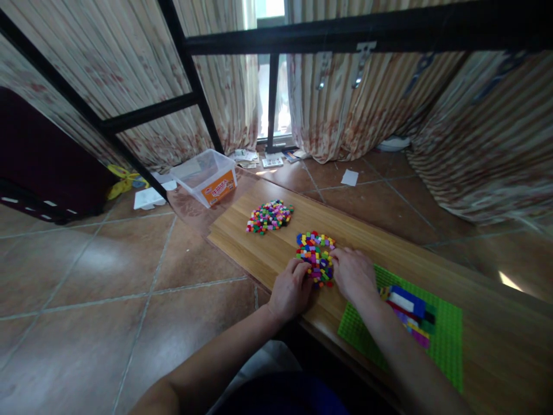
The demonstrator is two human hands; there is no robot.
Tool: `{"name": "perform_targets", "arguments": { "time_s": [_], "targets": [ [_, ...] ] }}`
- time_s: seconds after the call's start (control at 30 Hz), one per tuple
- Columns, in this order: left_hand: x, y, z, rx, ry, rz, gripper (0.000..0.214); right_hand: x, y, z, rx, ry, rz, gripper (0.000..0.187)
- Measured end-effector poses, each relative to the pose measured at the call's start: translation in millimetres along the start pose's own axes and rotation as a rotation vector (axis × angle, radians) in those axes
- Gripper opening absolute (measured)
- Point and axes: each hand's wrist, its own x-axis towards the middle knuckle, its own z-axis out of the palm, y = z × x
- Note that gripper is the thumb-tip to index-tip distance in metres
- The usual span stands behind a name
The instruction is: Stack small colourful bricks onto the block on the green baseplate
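Observation:
A loose pile of small coloured building bricks [314, 253] lies on the wooden table between my two hands. My left hand [294, 287] rests at the near left edge of this pile, its fingers curled and the fingertips among the bricks. On the pile's right side is my right hand [353, 271], with bent fingers drawn together at the bricks. Whatever either hand pinches is too small or hidden to make out. Under my right forearm, a green baseplate [447, 328] carries a partly covered build of blue, white, yellow and pink bricks [408, 305].
Farther left on the table [496, 323] is a second brick pile [270, 217]. A clear plastic box [220, 187] with an orange label stands beyond the table's far left end. Black metal bars [224, 41] cross in front of the curtains, and papers [349, 177] lie on the tiled floor.

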Motion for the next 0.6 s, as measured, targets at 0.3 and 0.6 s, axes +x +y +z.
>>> {"name": "perform_targets", "arguments": {
  "time_s": [0.3, 0.6],
  "targets": [
    [7.0, 26.7, -16.6, -0.696, -0.062, -0.273, 0.028, -53.6, -21.6, -22.6, 0.753, 0.184, -0.048, 0.026],
    [5.4, 63.9, -25.2, -0.914, -0.363, -0.362, 0.037, -104.6, -15.4, -35.5, 0.953, 0.285, 0.111, 0.024]
  ]
}}
